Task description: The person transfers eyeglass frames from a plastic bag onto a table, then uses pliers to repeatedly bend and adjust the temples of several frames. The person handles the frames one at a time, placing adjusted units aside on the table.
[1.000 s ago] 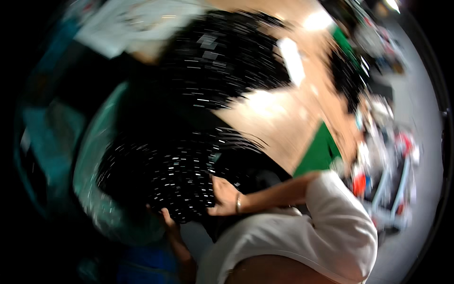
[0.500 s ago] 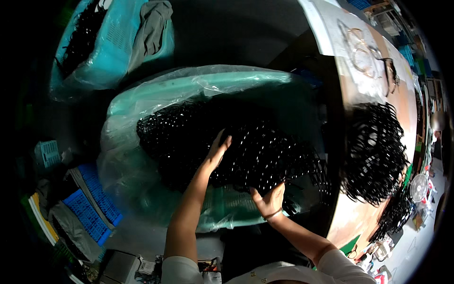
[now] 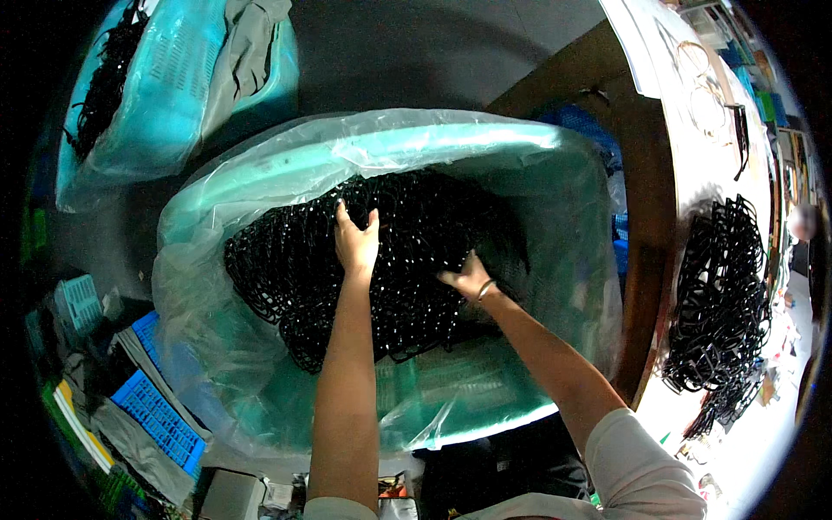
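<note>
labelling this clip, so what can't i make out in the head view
All in the head view:
Left hand and right hand: some fingers hidden, likely among black looped strands; each grip is unclear.
Green tub: floor beneath those strands, covered by them.
Turquoise basket, upper left: part cut off by the top edge.

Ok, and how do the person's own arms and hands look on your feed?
Both are gloveless: the left hand and the right hand. A thin, light bracelet circles the right wrist; none shows on the left. The forearms are bare below short, plain, whitish sleeves. I see no cables or markings on either arm.
</note>
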{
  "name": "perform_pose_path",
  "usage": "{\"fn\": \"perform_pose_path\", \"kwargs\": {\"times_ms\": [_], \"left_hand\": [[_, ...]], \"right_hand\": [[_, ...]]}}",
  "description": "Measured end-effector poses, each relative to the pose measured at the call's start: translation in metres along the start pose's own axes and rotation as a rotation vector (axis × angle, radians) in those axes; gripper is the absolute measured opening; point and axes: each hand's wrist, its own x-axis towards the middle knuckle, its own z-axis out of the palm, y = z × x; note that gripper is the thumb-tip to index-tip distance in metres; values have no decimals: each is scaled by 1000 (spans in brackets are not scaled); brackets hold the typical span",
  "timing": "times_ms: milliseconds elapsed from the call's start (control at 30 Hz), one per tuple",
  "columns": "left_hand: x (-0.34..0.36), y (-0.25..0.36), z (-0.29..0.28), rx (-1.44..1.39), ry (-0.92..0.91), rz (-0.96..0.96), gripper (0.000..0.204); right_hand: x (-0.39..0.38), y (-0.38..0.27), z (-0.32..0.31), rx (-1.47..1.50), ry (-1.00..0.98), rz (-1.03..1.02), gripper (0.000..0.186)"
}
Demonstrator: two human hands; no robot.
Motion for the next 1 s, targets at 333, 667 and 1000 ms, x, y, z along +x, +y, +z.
{"fn": "perform_pose_path", "kwargs": {"times_ms": [333,667,1000], "left_hand": [[-38,-25,-35,547,384,-19,88],[-5,-21,-32,538,120,-238,98],[-208,31,-8,-16,-522,483,47]], "right_hand": [[7,-4,-23,-65,-16,7,37],[1,26,18,-481,351,16,69],[-222,-7,-45,-347,-350,5,45]]}}
